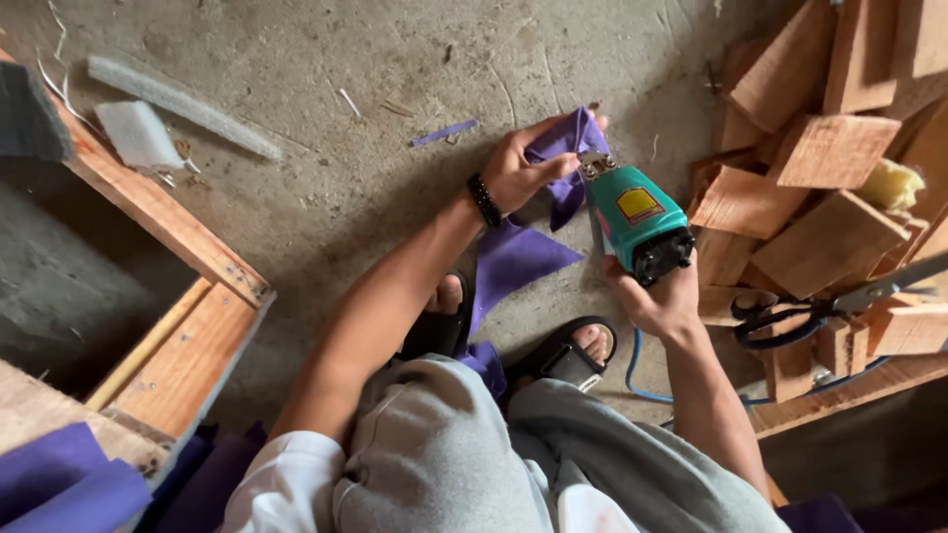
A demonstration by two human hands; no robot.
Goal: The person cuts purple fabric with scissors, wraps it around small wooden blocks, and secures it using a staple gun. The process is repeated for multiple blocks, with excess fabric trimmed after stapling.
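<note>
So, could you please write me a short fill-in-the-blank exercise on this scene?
1. The left hand holds ___ cloth.
2. The right hand grips a ___ stapler.
3. The scissors lie on wooden ___.
4. The hose on the floor is ___.

Missing: purple; green; blocks; blue

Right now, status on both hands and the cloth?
Left hand pinching purple cloth. Right hand gripping green stapler, nose on cloth. Nothing in the way.

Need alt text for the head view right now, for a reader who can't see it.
Seen from above, the left hand holds purple fabric against the nose of a green stapler-like power tool gripped by the right hand. Wooden blocks and scissors lie to the right.
</note>
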